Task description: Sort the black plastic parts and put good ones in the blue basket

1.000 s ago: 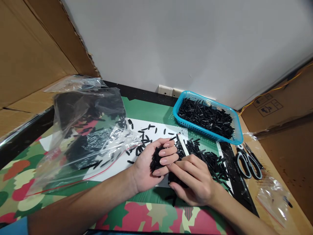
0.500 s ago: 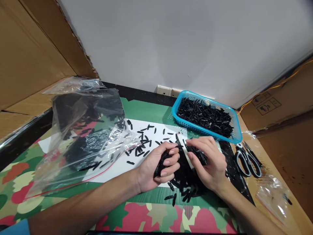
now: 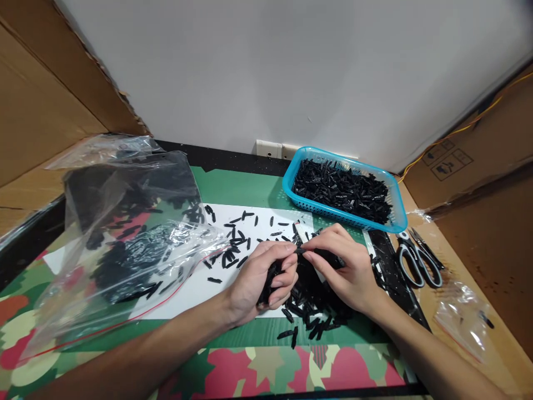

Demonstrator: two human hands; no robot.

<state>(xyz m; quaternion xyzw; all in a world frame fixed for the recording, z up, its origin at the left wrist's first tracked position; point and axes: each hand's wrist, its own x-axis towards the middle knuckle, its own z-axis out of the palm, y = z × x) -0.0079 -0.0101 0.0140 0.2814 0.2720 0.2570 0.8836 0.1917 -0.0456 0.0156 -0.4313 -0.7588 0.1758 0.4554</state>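
Observation:
My left hand [image 3: 260, 278] is closed around a bunch of small black plastic-looking pieces [image 3: 272, 278]. Its thumb and forefinger touch one end of a single black piece [image 3: 299, 251]. On the other end of that piece, the thumb and forefinger of my right hand [image 3: 345, 264] are pinched. Below both hands a dark pile of loose pieces [image 3: 310, 316] spreads over a white sheet [image 3: 191, 311] and the green mat. A narrow white strip [image 3: 301, 233] lies partly hidden behind my right fingers.
A blue basket [image 3: 308, 207] full of black pieces stands at the back right. Scissors [image 3: 416, 266] and a small clear bag [image 3: 462, 322] lie on the right. A large zip bag [image 3: 137, 233] with black contents covers the left. Cardboard walls [image 3: 487, 233] and a socket [image 3: 268, 149] border the table.
My right fingertips have come left, off the white strip, and now meet my left fingertips at one black piece. The left hand keeps its bunch. The view has shifted slightly.

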